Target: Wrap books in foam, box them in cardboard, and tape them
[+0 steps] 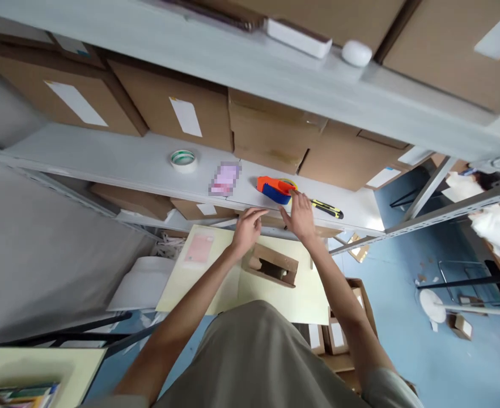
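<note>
My right hand [300,215] reaches up to the grey shelf [118,161], fingers apart, fingertips just touching the orange and blue tape dispenser [274,188]. My left hand [248,226] hovers at the shelf's front edge, fingers loosely curled and holding nothing. Below both hands a small open cardboard box [271,265] sits on a pale yellow table [199,283]. A yellow and black utility knife [327,208] lies on the shelf just right of my right hand.
A roll of tape [183,160] and a blurred pink item [224,178] lie on the shelf, with large cardboard boxes [173,110] behind. A pink slip [199,248] lies on the table. More boxes [339,334] stand on the blue floor at the right.
</note>
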`<state>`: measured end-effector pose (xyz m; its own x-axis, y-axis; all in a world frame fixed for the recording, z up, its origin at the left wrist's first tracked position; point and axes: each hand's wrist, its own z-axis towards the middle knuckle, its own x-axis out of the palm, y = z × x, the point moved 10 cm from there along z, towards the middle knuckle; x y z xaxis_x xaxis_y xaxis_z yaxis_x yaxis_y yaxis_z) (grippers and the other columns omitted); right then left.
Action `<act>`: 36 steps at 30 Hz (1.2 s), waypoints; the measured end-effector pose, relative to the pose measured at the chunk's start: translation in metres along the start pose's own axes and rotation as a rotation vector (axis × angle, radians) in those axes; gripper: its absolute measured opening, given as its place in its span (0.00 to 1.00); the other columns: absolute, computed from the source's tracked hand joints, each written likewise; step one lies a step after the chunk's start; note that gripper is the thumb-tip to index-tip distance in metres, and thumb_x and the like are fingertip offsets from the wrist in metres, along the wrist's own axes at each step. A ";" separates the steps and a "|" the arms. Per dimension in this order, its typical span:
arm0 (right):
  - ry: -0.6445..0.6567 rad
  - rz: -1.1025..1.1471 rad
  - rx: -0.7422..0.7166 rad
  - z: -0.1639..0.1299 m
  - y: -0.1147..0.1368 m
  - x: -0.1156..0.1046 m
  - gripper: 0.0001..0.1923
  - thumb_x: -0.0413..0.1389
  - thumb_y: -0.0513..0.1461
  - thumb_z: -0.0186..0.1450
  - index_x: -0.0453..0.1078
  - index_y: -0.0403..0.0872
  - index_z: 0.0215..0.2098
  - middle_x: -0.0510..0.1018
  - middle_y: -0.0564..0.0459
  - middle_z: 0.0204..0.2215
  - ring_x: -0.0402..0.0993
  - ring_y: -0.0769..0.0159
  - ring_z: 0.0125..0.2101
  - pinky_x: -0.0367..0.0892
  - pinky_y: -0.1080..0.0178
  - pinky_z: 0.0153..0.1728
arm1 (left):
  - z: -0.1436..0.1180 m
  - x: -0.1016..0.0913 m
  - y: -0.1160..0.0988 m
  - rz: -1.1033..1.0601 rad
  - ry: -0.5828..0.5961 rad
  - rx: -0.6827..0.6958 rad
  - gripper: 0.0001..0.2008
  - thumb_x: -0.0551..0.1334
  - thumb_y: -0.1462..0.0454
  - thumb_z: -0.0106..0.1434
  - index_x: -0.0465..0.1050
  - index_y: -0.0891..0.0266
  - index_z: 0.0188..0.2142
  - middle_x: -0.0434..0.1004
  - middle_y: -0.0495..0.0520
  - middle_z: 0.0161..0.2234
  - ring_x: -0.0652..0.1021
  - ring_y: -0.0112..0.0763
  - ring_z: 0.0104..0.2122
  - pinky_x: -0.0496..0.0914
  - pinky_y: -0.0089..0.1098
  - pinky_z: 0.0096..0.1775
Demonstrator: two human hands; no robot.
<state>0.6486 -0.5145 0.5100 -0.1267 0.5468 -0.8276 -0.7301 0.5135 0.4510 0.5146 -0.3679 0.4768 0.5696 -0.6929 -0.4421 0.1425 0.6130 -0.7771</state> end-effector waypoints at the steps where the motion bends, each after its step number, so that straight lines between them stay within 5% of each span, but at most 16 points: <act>1: 0.067 -0.079 0.016 0.023 0.005 0.009 0.32 0.58 0.47 0.78 0.67 0.39 0.75 0.75 0.27 0.71 0.67 0.35 0.75 0.54 0.34 0.80 | 0.014 -0.002 -0.007 -0.007 -0.027 0.014 0.23 0.59 0.72 0.72 0.87 0.53 0.56 0.87 0.58 0.54 0.84 0.45 0.57 0.78 0.47 0.64; 5: 0.343 -0.341 0.108 0.070 0.011 0.044 0.29 0.57 0.39 0.78 0.66 0.30 0.72 0.81 0.20 0.63 0.78 0.36 0.66 0.63 0.41 0.73 | 0.038 -0.008 -0.021 -0.070 -0.103 0.033 0.28 0.57 0.76 0.68 0.87 0.54 0.57 0.87 0.58 0.54 0.85 0.42 0.55 0.79 0.44 0.62; 9: 0.376 -0.345 0.199 0.065 0.005 0.043 0.25 0.58 0.40 0.79 0.67 0.37 0.71 0.85 0.25 0.59 0.85 0.40 0.60 0.71 0.45 0.67 | 0.025 -0.009 -0.010 -0.221 -0.140 -0.061 0.26 0.58 0.73 0.68 0.85 0.55 0.58 0.87 0.58 0.52 0.87 0.39 0.47 0.83 0.42 0.54; 14: 0.242 0.275 0.257 0.011 0.007 0.035 0.27 0.60 0.57 0.77 0.71 0.48 0.62 0.88 0.39 0.52 0.87 0.45 0.50 0.80 0.47 0.56 | -0.018 -0.013 0.000 -0.428 -0.219 -0.212 0.14 0.65 0.60 0.74 0.82 0.57 0.56 0.89 0.60 0.50 0.88 0.41 0.48 0.83 0.44 0.56; 19: 0.154 0.860 0.277 -0.058 0.033 0.040 0.35 0.68 0.67 0.67 0.71 0.52 0.55 0.87 0.45 0.50 0.85 0.52 0.49 0.81 0.52 0.55 | -0.062 -0.016 -0.015 -0.544 -0.236 -0.273 0.17 0.74 0.49 0.69 0.81 0.57 0.47 0.87 0.57 0.44 0.87 0.41 0.44 0.85 0.41 0.50; 24: 0.118 0.834 0.312 -0.093 0.053 0.038 0.32 0.65 0.66 0.71 0.69 0.51 0.54 0.83 0.49 0.45 0.80 0.57 0.45 0.78 0.54 0.53 | -0.091 -0.024 -0.027 -0.473 -0.226 -0.323 0.14 0.71 0.49 0.73 0.82 0.56 0.45 0.87 0.55 0.43 0.86 0.39 0.43 0.82 0.38 0.49; 28: 0.176 0.722 0.292 -0.105 0.063 0.036 0.30 0.61 0.65 0.74 0.68 0.51 0.54 0.82 0.48 0.46 0.80 0.56 0.46 0.78 0.54 0.52 | -0.100 -0.029 -0.030 -0.382 -0.104 -0.336 0.16 0.71 0.47 0.72 0.83 0.56 0.42 0.87 0.55 0.42 0.84 0.40 0.42 0.79 0.38 0.43; 36: 0.378 0.535 0.243 -0.126 0.072 0.016 0.26 0.63 0.59 0.75 0.66 0.52 0.57 0.85 0.45 0.49 0.83 0.53 0.45 0.79 0.52 0.49 | -0.090 -0.074 0.009 -0.670 0.032 -0.540 0.35 0.70 0.33 0.67 0.86 0.56 0.57 0.88 0.61 0.57 0.84 0.53 0.58 0.78 0.43 0.58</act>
<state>0.5090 -0.5523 0.4869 -0.6843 0.5205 -0.5107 -0.3368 0.3956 0.8545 0.4013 -0.3454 0.4622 0.4787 -0.8594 0.1796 0.0312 -0.1878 -0.9817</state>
